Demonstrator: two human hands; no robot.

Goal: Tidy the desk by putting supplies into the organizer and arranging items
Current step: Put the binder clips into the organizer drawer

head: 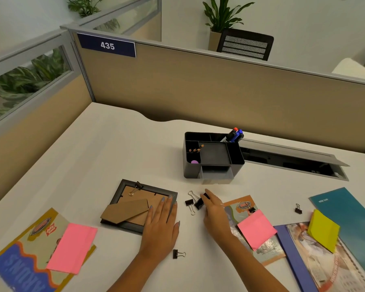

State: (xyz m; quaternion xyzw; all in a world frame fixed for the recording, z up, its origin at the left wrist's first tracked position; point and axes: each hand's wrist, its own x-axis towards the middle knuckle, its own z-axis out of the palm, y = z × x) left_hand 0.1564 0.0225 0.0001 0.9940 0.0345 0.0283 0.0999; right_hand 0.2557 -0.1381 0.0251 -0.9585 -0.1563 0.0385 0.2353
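- The white counter [97,144] sits in a cubicle walled by tan partitions [198,87], one bearing a blue sign reading 435 [107,45]; plants and a black chair [246,44] show beyond.
- The black organizer [213,157] stands toward the back, with markers [235,134] upright in a rear compartment and pencils [196,148] on its left side.
- My left hand [161,220] lies flat, fingers spread, on the face-down picture frame [135,205].
- My right hand [214,209] pinches a black binder clip [205,196] at its fingertips, just beside two more loose clips [193,202].
- Pink sticky notes [72,247] rest on a leaflet [19,253] at the left.
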